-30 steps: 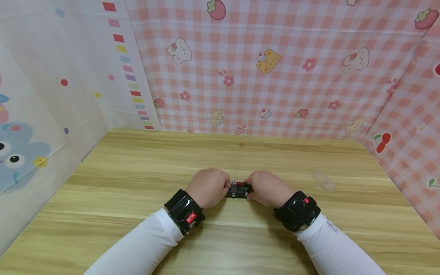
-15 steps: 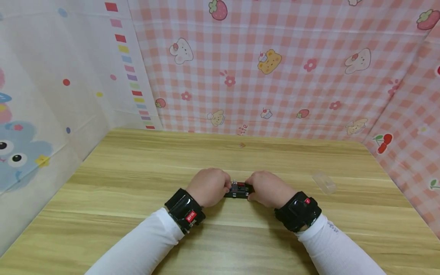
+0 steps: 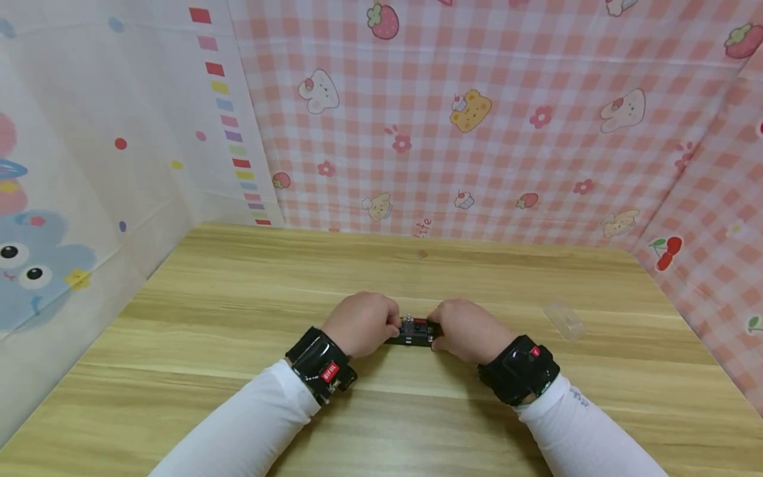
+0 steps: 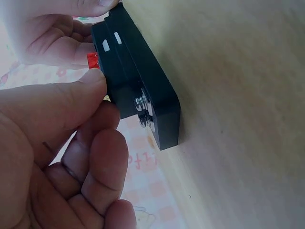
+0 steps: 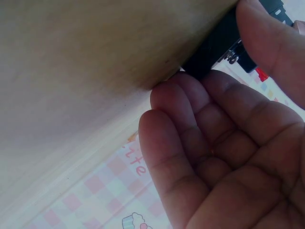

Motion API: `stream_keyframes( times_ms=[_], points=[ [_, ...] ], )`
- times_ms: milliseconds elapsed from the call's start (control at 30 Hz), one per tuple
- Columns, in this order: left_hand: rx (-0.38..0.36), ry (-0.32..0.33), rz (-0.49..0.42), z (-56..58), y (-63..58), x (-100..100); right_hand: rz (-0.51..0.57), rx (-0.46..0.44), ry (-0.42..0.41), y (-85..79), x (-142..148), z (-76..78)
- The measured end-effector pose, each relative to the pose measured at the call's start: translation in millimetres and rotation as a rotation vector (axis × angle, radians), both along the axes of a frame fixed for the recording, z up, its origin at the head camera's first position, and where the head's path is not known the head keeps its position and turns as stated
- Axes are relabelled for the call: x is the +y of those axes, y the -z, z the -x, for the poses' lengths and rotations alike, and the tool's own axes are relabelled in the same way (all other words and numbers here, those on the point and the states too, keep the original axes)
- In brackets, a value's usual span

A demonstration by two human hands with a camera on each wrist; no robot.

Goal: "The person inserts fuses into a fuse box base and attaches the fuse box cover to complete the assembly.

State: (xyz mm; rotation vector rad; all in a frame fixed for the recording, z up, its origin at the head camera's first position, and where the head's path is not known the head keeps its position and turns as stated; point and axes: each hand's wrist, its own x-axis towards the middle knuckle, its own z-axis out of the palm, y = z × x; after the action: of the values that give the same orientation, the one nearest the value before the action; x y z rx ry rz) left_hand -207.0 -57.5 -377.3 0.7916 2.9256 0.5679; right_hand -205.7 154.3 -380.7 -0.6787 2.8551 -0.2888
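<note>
A small black rectangular case [image 3: 410, 340] is held between both hands over the middle of the table; its exact kind is unclear. The left wrist view shows its long black base [image 4: 167, 117] with a narrower black block [image 4: 121, 78] on it, shiny metal coils [image 4: 143, 109] at one end and a red part [image 4: 93, 60] on top. With thumb and forefinger my left hand [image 3: 360, 324] pinches the upper block near that end. My right hand [image 3: 471, 330] grips the opposite end, thumb on one side and fingers on the other. The fingers partly hide both ends.
To the right of the right hand, a clear plastic piece [image 3: 563, 320] lies on the wooden table [image 3: 250, 278]. A small brownish speck [image 3: 422, 254] shows near the table's back edge. Patterned cloth [image 3: 429, 159] hangs behind and along the sides.
The head view has shifted slightly, moving the scene a little right and down. Both hands keep hold of the black case in nearly the same place.
</note>
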Motion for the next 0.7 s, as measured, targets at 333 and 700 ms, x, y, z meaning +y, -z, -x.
stream_keyframes(
  times_ms=[333, 700],
  points=[
    [-0.119, -0.108, -0.031, 4.3, -1.3, -7.1, -0.009, 0.004, -0.015, -2.9, -0.3, -1.7],
    [-0.132, -0.088, 0.073, 7.9, 6.5, -8.9, -0.022, -0.004, 0.000, -2.2, -2.2, -1.0]
  ],
)
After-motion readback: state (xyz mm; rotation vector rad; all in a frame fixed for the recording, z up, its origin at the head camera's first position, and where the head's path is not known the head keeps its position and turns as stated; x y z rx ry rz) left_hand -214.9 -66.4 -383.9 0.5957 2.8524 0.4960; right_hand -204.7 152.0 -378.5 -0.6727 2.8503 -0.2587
